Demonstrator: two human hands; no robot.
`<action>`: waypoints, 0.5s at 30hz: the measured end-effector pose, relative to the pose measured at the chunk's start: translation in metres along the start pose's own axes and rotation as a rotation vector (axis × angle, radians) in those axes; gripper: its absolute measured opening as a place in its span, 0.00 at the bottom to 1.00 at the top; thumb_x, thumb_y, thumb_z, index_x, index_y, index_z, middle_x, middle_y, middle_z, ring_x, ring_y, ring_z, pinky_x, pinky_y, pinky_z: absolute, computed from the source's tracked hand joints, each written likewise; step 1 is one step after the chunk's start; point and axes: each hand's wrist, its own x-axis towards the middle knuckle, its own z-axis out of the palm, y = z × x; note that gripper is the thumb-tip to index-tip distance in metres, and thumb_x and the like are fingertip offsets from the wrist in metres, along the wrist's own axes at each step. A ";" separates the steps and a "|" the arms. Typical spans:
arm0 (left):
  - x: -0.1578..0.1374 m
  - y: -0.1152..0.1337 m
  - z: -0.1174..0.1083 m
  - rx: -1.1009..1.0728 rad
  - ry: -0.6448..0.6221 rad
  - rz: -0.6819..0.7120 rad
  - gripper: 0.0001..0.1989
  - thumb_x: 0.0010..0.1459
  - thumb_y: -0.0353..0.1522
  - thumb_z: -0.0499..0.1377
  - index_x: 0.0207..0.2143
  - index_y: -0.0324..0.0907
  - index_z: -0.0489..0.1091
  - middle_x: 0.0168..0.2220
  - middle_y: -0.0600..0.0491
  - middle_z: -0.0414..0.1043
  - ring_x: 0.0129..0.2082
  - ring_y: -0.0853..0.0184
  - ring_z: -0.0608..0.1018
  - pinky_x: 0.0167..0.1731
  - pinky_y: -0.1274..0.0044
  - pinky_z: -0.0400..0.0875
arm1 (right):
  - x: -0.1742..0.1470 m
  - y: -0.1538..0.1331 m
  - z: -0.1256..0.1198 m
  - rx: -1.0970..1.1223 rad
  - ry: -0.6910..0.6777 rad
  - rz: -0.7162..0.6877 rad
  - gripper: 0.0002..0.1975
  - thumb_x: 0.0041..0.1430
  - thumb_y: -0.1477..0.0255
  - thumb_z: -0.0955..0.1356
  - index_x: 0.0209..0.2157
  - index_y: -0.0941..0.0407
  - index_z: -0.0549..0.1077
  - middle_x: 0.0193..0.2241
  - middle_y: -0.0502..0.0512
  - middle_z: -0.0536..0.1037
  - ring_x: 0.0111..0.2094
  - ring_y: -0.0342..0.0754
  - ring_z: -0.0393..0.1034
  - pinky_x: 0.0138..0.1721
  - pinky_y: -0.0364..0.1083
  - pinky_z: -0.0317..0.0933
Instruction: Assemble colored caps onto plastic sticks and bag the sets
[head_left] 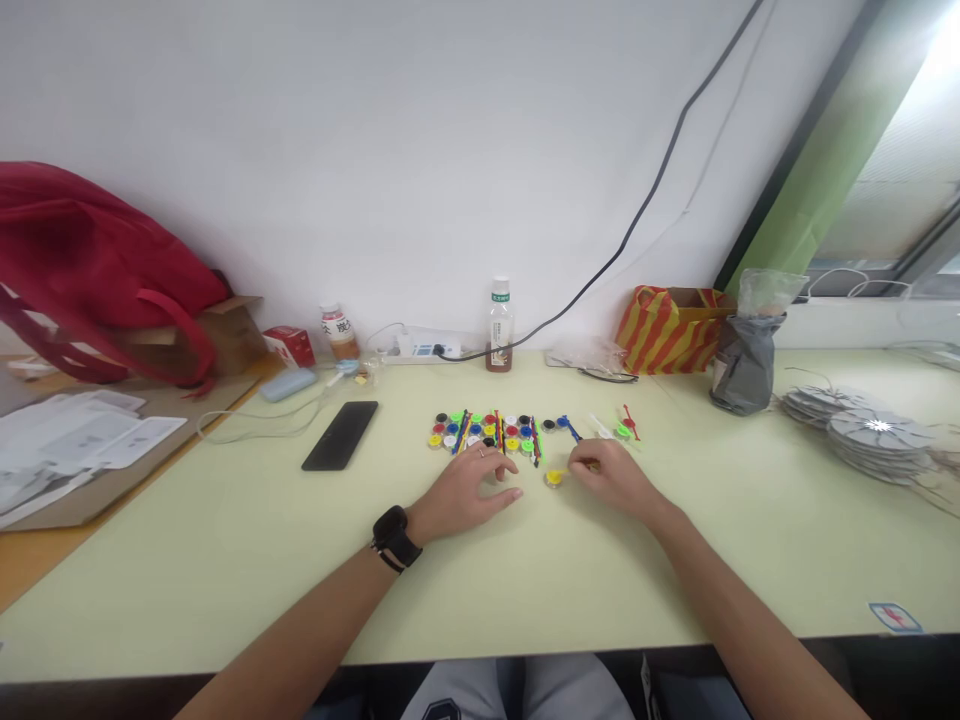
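Observation:
My left hand (472,488) rests low over the table with thumb and fingers apart and nothing between them. A black watch is on its wrist. Just beyond its fingers lie rows of small round coloured pieces (512,444), with bundles of thin coloured sticks (536,438) among them. To the right, my right hand (613,478) is closed, its fingers pressed together; what they hold is mostly hidden, with a bit of yellow showing. Beside these fingertips lies a yellow round piece (553,479). A blue stick (574,430) and a green round piece (623,430) lie beyond the right hand.
A black phone (340,436) lies at left. Along the wall stand a drink bottle (499,325), a power strip (427,345) and a striped bag (671,332). Grey disc stacks (874,440) are at right. A red backpack (97,270) sits at far left.

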 end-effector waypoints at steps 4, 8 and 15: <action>-0.002 0.004 0.000 -0.032 -0.065 0.017 0.20 0.60 0.42 0.67 0.54 0.50 0.74 0.40 0.51 0.75 0.45 0.59 0.74 0.50 0.67 0.68 | -0.006 -0.028 0.010 0.177 -0.143 -0.106 0.13 0.53 0.79 0.63 0.31 0.55 0.79 0.30 0.53 0.79 0.29 0.47 0.70 0.31 0.44 0.58; -0.002 0.003 0.000 -0.037 -0.123 0.050 0.11 0.64 0.40 0.63 0.48 0.51 0.79 0.42 0.50 0.75 0.46 0.59 0.74 0.48 0.69 0.68 | -0.010 -0.042 0.018 0.339 -0.247 -0.144 0.13 0.55 0.79 0.64 0.35 0.55 0.80 0.31 0.53 0.79 0.30 0.47 0.69 0.32 0.43 0.60; 0.000 -0.006 0.005 -0.086 -0.065 -0.016 0.09 0.61 0.40 0.66 0.38 0.45 0.75 0.39 0.52 0.75 0.42 0.61 0.75 0.45 0.70 0.68 | -0.005 -0.034 0.011 0.498 -0.147 -0.023 0.09 0.59 0.64 0.73 0.33 0.54 0.82 0.28 0.52 0.70 0.30 0.46 0.64 0.31 0.45 0.59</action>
